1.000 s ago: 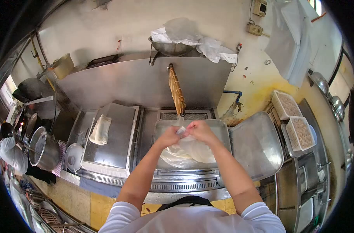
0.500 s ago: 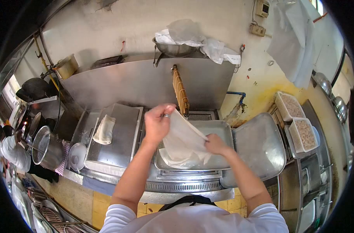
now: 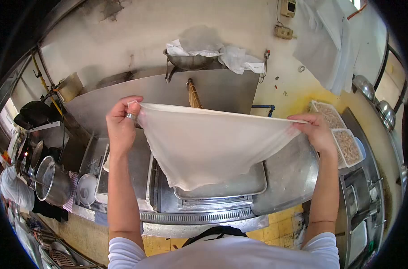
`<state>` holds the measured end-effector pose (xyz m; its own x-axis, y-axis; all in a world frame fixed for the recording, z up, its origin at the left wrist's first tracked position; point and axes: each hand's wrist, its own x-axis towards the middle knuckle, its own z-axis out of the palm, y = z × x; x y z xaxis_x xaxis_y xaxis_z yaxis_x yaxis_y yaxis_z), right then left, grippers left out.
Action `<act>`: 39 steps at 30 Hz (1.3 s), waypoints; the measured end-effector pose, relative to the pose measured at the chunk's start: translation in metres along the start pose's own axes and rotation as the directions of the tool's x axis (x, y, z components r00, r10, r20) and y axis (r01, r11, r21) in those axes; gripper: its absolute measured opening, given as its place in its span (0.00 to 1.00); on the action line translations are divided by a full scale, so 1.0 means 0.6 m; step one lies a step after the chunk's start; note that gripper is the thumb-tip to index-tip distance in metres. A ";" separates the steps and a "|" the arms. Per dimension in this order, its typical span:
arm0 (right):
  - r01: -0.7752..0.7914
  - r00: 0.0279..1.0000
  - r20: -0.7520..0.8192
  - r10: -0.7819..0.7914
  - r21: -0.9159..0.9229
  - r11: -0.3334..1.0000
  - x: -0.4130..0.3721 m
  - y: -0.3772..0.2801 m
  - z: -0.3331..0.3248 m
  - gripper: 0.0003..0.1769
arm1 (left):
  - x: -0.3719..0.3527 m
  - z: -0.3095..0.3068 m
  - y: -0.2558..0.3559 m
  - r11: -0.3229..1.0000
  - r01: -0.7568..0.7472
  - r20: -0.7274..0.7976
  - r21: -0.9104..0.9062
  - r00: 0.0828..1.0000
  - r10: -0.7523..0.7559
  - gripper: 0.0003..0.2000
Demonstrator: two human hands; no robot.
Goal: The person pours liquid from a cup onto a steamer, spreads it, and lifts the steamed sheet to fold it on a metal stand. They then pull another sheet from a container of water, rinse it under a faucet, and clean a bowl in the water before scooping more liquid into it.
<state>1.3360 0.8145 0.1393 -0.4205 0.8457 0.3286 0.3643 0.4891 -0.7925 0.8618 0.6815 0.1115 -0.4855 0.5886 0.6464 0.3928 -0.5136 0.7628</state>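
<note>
A thin, pale white cloth (image 3: 217, 143) hangs stretched between my two hands, its top edge nearly straight and its ragged lower edge drooping. My left hand (image 3: 123, 121), with a ring on it, is closed on the cloth's upper left corner. At the upper right corner, my right hand (image 3: 317, 130) pinches the cloth between thumb and fingers. Beneath the cloth lies a shallow metal tray (image 3: 231, 190), partly covered by it. A folded white bundle (image 3: 106, 163) on the metal surface at left is mostly behind my left forearm.
A large metal lid or tray (image 3: 289, 175) lies right of the shallow tray. White baskets of pale pieces (image 3: 348, 148) stand farther right. A metal bowl (image 3: 193, 60) rests on the back ledge. Far left, a person (image 3: 17, 186) is by a big pot (image 3: 51, 179).
The cloth was bunched low over the tray; now it is lifted and spread wide. My left hand has moved left and up, my right hand right and up.
</note>
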 end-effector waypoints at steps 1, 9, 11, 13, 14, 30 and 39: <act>-0.023 1.000 -0.009 0.025 0.151 0.988 -0.001 0.001 -0.007 0.12 | 0.003 -0.016 -0.007 1.000 -0.012 0.061 0.014 0.998 0.011 0.06; -0.001 0.999 -0.035 0.026 0.584 0.812 0.008 0.002 -0.026 0.12 | 0.009 -0.090 -0.042 0.950 0.107 0.314 -0.293 0.949 -0.010 0.18; 0.005 0.998 -0.059 0.034 0.563 0.826 0.003 -0.015 -0.023 0.12 | -0.002 -0.067 0.002 0.916 0.191 0.315 -0.353 0.946 -0.076 0.14; 0.027 0.994 -0.104 0.030 0.503 0.864 -0.003 -0.028 -0.026 0.13 | -0.011 -0.063 0.009 0.998 0.059 0.205 -0.023 0.977 -0.053 0.11; 0.043 0.990 -0.137 0.021 0.450 0.892 -0.007 -0.032 -0.031 0.13 | -0.016 -0.059 0.012 0.988 0.005 0.157 0.152 0.987 -0.029 0.11; -0.294 0.949 -0.131 0.287 -0.039 0.955 -0.120 0.095 0.054 0.09 | -0.193 -0.049 -0.092 0.943 0.262 0.135 0.203 0.947 -0.292 0.07; -0.351 0.883 -0.142 0.447 0.431 0.831 0.104 0.493 0.287 0.10 | -0.181 0.101 -0.585 0.799 0.599 -0.076 0.048 0.800 -0.595 0.11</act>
<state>1.2742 0.9754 -0.1633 -0.0910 0.9958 0.0088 0.0923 0.0172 -0.9956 0.8238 0.8355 -0.2254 -0.6815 0.7292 0.0618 0.0603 -0.0282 0.9978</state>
